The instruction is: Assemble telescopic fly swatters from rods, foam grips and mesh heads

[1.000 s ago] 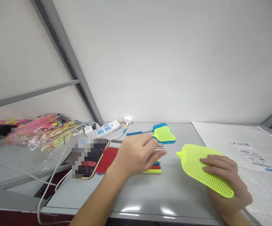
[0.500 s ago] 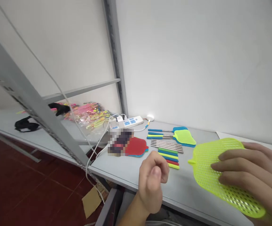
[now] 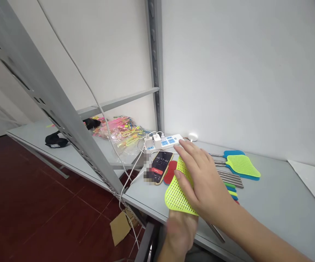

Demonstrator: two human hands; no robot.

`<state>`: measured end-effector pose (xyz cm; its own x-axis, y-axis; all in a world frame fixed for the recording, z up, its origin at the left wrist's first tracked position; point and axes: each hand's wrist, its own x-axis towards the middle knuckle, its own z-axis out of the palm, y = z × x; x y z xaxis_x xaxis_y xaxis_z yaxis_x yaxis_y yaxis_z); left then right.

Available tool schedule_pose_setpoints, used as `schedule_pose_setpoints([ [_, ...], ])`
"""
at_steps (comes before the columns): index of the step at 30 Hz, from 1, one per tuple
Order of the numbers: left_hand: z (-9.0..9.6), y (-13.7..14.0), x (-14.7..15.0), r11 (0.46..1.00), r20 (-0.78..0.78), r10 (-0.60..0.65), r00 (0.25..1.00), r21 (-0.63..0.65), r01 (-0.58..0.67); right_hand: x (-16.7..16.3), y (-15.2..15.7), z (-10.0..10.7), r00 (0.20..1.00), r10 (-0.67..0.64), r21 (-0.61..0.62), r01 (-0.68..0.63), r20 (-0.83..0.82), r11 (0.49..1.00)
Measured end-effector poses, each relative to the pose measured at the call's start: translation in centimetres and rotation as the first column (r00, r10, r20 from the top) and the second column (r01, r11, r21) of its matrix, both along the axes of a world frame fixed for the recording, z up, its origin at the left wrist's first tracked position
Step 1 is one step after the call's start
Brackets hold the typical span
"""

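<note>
A yellow-green fly swatter head (image 3: 177, 196), a flat mesh paddle, is between my hands above the table's front. My right hand (image 3: 201, 171) lies over its upper face, fingers stretched across the mesh and thumb pressed on it. Beneath the paddle is my left hand (image 3: 181, 229), palm side up and blurred; the paddle hides its fingers. A metal rod (image 3: 216, 233) pokes out below my right forearm, and I cannot tell what it rests on. Red swatter heads (image 3: 170, 173) lie just behind the paddle, partly covered.
A phone (image 3: 161, 167) showing a timer lies by a white power strip (image 3: 165, 143) with cables. To the right are finished swatters (image 3: 243, 165), metal rods (image 3: 230, 178) and coloured handles (image 3: 232, 191). A grey metal post (image 3: 51, 94) stands left, with bagged colourful items (image 3: 121, 129) behind it.
My right hand has carried the yellow-green swatter head leftward onto my left hand, which was curled closed. The view has turned left, and the phone is now visible.
</note>
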<state>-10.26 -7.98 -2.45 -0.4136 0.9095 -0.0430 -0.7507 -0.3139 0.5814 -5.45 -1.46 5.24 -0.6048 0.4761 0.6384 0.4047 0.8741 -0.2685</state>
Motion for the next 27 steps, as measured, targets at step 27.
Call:
schedule_pose_setpoints([
  [27, 0.2, 0.9, -5.5, 0.885, 0.116, 0.446, 0.887, 0.090, -0.457, 0.6, 7.1, -6.2, 0.922, 0.071, -0.241, 0.025, 0.381, 0.970],
])
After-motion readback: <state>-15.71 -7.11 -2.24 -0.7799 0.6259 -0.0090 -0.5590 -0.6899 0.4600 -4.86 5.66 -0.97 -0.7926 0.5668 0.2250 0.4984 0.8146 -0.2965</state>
